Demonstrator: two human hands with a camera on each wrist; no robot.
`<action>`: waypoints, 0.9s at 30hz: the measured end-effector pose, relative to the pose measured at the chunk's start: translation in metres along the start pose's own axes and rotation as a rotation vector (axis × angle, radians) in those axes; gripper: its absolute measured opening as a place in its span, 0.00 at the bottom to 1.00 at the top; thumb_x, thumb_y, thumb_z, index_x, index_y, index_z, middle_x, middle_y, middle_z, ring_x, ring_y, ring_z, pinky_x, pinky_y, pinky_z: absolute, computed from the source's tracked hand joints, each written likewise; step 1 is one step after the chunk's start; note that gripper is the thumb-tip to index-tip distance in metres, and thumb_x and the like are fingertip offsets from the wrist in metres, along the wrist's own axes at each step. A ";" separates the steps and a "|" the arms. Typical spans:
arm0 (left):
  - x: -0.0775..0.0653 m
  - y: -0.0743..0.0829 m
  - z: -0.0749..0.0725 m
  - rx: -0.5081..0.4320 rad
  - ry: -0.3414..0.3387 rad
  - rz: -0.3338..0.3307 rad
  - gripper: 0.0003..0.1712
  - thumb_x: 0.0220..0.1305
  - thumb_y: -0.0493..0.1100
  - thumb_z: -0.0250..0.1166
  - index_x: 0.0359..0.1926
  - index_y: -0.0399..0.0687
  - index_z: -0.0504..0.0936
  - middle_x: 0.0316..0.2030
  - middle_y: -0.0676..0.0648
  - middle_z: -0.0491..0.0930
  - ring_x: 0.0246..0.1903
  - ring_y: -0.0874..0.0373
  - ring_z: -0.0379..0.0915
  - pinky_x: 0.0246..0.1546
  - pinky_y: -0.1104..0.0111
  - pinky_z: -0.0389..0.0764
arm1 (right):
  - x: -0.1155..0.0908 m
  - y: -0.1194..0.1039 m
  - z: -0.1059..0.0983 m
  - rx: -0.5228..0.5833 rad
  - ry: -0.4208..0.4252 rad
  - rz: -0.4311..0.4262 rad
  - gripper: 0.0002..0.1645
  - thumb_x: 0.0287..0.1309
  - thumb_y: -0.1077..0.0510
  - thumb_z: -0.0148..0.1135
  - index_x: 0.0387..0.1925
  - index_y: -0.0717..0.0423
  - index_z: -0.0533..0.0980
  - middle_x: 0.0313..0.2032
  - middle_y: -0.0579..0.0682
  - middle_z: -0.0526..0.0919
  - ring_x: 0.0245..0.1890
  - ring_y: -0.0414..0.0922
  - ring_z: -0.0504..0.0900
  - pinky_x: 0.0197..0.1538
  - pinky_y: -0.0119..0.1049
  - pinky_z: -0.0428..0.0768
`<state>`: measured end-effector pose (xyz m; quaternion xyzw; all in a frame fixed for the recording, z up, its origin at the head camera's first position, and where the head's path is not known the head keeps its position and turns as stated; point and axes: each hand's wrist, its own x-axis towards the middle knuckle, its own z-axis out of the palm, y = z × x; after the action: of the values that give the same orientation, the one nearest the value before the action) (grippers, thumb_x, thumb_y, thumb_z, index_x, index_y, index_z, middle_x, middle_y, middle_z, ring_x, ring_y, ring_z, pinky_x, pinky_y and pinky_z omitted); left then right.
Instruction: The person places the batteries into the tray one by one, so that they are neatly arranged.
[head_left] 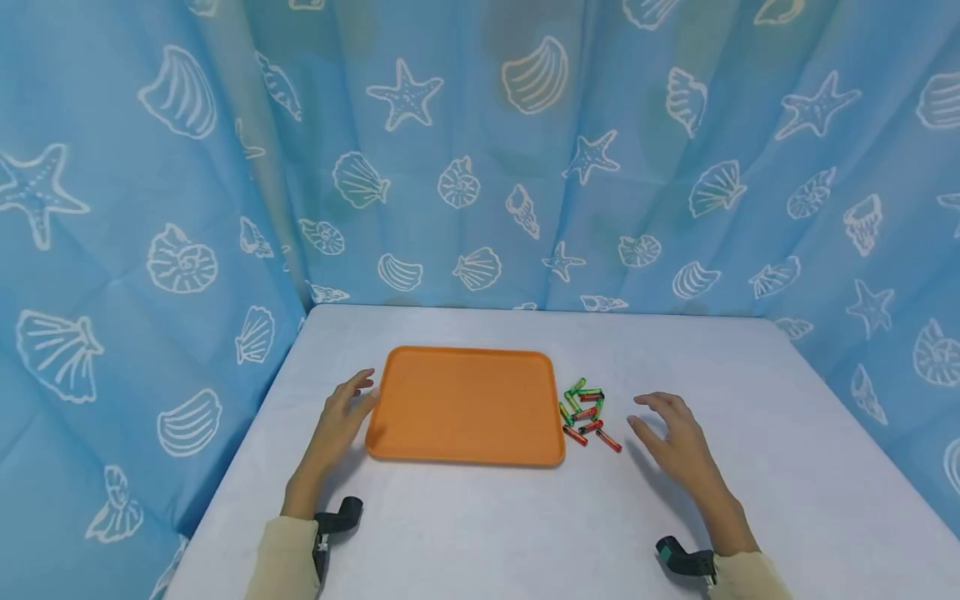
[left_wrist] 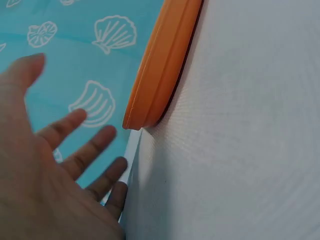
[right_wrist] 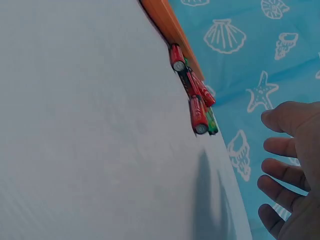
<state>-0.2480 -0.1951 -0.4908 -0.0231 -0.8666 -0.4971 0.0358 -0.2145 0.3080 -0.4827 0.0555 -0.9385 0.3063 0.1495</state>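
An orange tray lies flat on the white table with nothing on it. Red and green batteries lie in a loose heap just off its right edge; in the right wrist view several red batteries show beside the tray's side. My left hand hovers at the tray's left edge, fingers spread and holding nothing, as the left wrist view also shows. To the right of the batteries my right hand is held above the table, its fingers apart and nothing between them.
The white tablecloth covers the whole table. Behind it and at both sides hangs a blue curtain with white shells and starfish. A black camera mount sits on the left wrist and another mount on the right.
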 end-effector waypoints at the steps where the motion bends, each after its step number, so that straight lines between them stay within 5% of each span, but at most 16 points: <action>1: -0.001 -0.002 0.001 0.004 0.002 0.006 0.33 0.75 0.58 0.54 0.74 0.52 0.63 0.67 0.40 0.65 0.68 0.42 0.55 0.66 0.40 0.56 | 0.000 0.000 0.003 0.009 -0.005 0.000 0.23 0.68 0.52 0.62 0.58 0.61 0.76 0.61 0.65 0.69 0.60 0.64 0.69 0.58 0.66 0.69; 9: -0.006 -0.010 0.006 0.039 0.000 0.044 0.32 0.74 0.57 0.56 0.72 0.49 0.66 0.66 0.39 0.66 0.68 0.41 0.58 0.67 0.42 0.57 | -0.001 0.004 0.015 0.046 -0.043 0.004 0.10 0.63 0.54 0.68 0.33 0.56 0.78 0.57 0.60 0.72 0.62 0.63 0.66 0.61 0.64 0.66; 14: -0.006 -0.009 0.004 0.074 -0.001 0.103 0.30 0.75 0.54 0.56 0.71 0.45 0.68 0.67 0.37 0.66 0.68 0.40 0.58 0.66 0.42 0.58 | -0.009 0.006 0.021 0.044 -0.065 -0.004 0.11 0.61 0.52 0.70 0.28 0.51 0.77 0.55 0.57 0.74 0.61 0.62 0.67 0.60 0.66 0.63; 22: -0.007 -0.009 0.002 0.133 -0.012 0.095 0.29 0.75 0.53 0.56 0.70 0.44 0.70 0.67 0.36 0.65 0.69 0.39 0.54 0.66 0.41 0.58 | -0.018 -0.001 0.026 0.106 -0.118 -0.072 0.07 0.57 0.56 0.73 0.33 0.48 0.81 0.54 0.54 0.76 0.61 0.59 0.67 0.60 0.66 0.60; 27: -0.007 -0.009 0.002 0.137 -0.008 0.104 0.26 0.75 0.50 0.57 0.67 0.43 0.72 0.66 0.36 0.66 0.69 0.38 0.54 0.66 0.41 0.57 | -0.019 -0.002 0.026 0.080 -0.163 -0.118 0.22 0.54 0.51 0.76 0.50 0.50 0.82 0.58 0.55 0.73 0.62 0.59 0.66 0.61 0.65 0.61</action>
<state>-0.2416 -0.1978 -0.5007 -0.0677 -0.8964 -0.4340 0.0597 -0.2031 0.2911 -0.5079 0.1413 -0.9296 0.3288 0.0879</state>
